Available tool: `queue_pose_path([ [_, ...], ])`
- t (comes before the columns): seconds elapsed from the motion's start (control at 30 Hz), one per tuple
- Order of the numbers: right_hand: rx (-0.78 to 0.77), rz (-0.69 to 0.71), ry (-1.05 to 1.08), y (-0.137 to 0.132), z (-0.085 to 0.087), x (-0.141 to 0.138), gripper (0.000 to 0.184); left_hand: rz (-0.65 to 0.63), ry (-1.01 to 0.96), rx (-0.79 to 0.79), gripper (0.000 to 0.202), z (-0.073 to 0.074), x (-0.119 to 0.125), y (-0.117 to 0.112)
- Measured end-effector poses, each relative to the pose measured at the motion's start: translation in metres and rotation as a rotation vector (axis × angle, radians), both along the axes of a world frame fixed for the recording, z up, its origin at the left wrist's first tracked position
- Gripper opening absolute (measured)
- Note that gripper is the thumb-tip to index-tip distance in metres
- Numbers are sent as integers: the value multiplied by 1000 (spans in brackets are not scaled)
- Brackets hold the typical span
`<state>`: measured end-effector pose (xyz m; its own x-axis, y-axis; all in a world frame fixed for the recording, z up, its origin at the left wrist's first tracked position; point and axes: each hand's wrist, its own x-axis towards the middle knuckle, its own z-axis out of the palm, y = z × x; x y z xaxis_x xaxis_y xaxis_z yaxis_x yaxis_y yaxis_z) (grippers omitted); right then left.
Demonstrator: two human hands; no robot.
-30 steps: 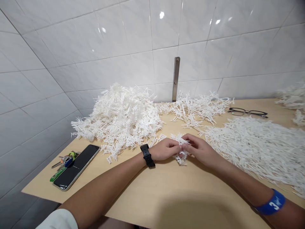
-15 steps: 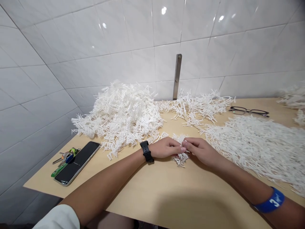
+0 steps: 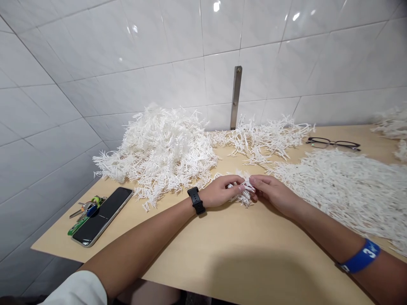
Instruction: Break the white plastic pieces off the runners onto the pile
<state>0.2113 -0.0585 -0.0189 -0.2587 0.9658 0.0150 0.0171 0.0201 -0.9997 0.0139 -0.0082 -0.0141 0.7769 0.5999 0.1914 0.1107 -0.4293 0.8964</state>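
Between my two hands, just above the table (image 3: pixel 178 258), is a small cluster of thin white branched pieces (image 3: pixel 245 197), probably plastic. My left hand (image 3: pixel 221 190) pinches it from the left, thumb on top. From the right, my right hand (image 3: pixel 270 190) grips it with thumb and fingers; its fingertips are partly hidden. A tall heap of similar white clusters (image 3: pixel 165 148) stands behind my left hand. Beyond my right hand spreads a flat pile of loose white strands (image 3: pixel 343 195). More white branched pieces (image 3: pixel 267 137) lie along the wall.
At the left table edge lie a phone (image 3: pixel 103 216) and keys on a green strap (image 3: pixel 84 214). Black-framed glasses (image 3: pixel 333 144) rest behind the flat pile. A metal bar (image 3: pixel 235 98) stands against the tiled wall (image 3: pixel 178 89). Another white heap (image 3: pixel 392 127) sits far right.
Both hands have moved slightly up and away from me with the white cluster. The cluster is turned, and my right fingers have opened a little around it. The view has tilted slightly.
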Motion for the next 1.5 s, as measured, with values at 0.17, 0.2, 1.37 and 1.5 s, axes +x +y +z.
queue_pose_path([
  [0.17,9,28,-28,0,0,-1,51,0,-22,-97,29,0,0,4],
  [0.2,15,40,-50,-1,0,-1,52,5,-10,-129,30,-1,-1,5],
  [1.37,342,-491,-8,4,13,11,35,18,-264,-493,39,1,-5,12],
  [1.5,238,-753,320,15,9,22,25,115,-308,-378,38,-6,-4,15],
])
